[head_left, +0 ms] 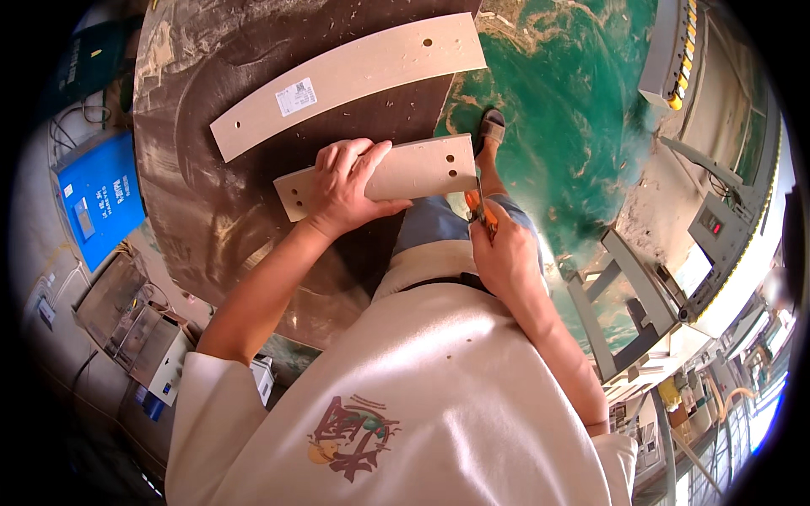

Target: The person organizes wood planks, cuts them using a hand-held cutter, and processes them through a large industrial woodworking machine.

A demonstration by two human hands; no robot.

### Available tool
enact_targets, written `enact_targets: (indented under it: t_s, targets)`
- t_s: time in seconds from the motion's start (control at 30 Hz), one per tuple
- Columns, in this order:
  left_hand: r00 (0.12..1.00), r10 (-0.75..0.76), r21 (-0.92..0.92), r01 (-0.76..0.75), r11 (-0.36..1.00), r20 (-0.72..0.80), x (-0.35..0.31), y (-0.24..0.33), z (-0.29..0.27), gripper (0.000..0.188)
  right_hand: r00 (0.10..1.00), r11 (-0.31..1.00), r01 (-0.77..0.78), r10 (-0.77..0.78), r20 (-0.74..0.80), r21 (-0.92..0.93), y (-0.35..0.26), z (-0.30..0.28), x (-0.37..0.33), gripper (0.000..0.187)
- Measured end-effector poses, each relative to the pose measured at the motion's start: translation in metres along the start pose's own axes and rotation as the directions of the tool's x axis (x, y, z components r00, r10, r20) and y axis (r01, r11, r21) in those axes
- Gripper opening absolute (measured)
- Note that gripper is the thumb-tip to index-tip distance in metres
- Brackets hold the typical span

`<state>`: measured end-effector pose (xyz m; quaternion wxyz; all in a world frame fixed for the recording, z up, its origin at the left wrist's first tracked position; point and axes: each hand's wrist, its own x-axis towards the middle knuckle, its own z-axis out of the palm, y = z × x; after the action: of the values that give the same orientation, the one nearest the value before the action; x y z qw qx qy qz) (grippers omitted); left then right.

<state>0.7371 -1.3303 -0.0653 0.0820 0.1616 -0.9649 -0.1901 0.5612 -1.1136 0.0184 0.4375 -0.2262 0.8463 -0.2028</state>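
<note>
My left hand [344, 185] lies over a short pale wooden board [426, 164] at the table's near edge. Its thumb and fingers press on the board, gripping it. Pairs of dark holes show near both ends of this piece. Close to the board's right end, my right hand [506, 257] is closed around an orange-handled hand tool [473, 202]. A thin dark part of the tool rises along the board's end edge; its exact kind is unclear. Farther off, a longer curved wooden board [371, 72] with a white label [296, 96] and a hole near each end lies flat.
The dark brown tabletop [198, 194] is dusty and scraped. A green floor [557, 110] with dust and chips runs along its right side. A blue box [101, 198] and a grey metal unit [148, 350] stand left. Machine framing [629, 291] is at the right.
</note>
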Motion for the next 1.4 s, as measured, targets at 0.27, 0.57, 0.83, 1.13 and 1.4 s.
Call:
enact_targets:
  t_s: [0.27,0.57,0.83,1.13,1.4]
  targets:
    - [1.0,-0.001,-0.002,0.001,1.0,-0.013,-0.001,-0.002,0.002,0.088,0.998,0.997,-0.065,0.063,0.023,0.05,-0.003,0.0,0.001,0.036]
    - [1.0,0.002,-0.018,-0.002,1.0,0.0,0.002,0.0,-0.004,0.087,1.0,0.999,-0.029,0.028,-0.004,-0.036,0.008,0.007,0.012,0.036]
    - [0.998,0.055,-0.045,-0.055,0.997,-0.015,0.0,0.0,-0.003,0.09,0.993,1.0,0.016,-0.017,-0.118,-0.002,0.041,0.028,0.03,0.037]
    - [0.972,0.112,-0.318,-0.043,0.947,0.204,0.024,0.013,-0.039,0.074,0.987,0.994,0.096,-0.089,-0.135,0.049,0.049,0.0,0.018,0.039]
    - [0.976,0.091,-0.192,-0.052,0.98,0.196,0.028,0.007,-0.045,0.068,0.99,0.986,0.122,-0.113,-0.083,0.113,0.035,-0.01,0.007,0.035]
